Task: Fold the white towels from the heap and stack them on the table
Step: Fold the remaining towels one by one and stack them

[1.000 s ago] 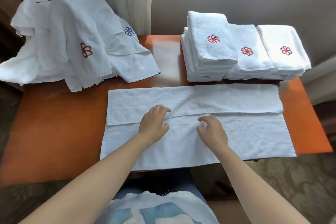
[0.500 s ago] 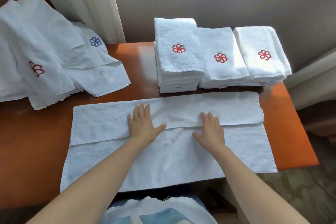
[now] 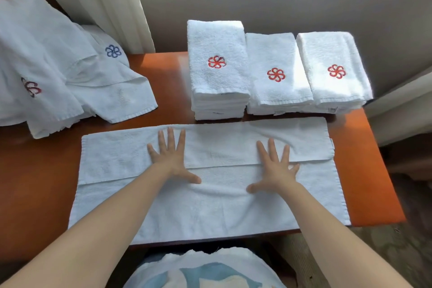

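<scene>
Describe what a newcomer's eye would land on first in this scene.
The left hand and right hand press flat, fingers spread, on a part-folded towel across the table front. Behind it stand three stacks with red logos; a loose heap sprawls at the left.

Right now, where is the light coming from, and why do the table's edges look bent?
Head view: daylight seems to come from the upper right, bleaching the rightmost folded-towel stack while the towel heap sits in cooler shade; a pale sheen lies on the table beside the tallest stack; the wide-angle lens bows the table's edges.
</scene>
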Available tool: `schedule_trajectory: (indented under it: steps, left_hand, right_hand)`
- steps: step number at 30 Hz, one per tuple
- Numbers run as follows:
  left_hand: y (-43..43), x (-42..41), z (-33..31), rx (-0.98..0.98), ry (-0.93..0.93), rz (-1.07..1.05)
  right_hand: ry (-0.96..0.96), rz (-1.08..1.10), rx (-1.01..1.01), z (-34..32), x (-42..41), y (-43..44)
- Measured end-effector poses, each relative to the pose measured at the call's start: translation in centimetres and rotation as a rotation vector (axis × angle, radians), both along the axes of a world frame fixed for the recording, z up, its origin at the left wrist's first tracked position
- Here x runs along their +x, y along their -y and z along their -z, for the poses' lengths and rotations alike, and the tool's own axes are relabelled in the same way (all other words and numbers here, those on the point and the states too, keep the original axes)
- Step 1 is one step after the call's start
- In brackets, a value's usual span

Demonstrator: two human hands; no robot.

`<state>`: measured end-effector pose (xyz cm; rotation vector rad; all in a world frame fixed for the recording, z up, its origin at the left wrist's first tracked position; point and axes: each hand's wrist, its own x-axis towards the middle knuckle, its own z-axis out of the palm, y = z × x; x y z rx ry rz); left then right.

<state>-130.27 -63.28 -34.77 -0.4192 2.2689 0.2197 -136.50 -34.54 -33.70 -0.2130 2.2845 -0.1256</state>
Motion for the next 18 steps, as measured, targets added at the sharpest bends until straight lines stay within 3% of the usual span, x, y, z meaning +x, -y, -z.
schedule_trajectory:
  steps: [10, 18]
  left_hand:
    - [-3.9, 3.3, 1.0, 0.079, -0.204, 0.183]
    - [-4.5, 5.2, 1.2, 0.019, -0.190, 0.271]
  right_hand:
    - [-0.035, 0.065, -0.006, 0.1, 2.1, 0.1]
    - [-0.092, 0.087, -0.010, -0.1, 3.0, 0.2]
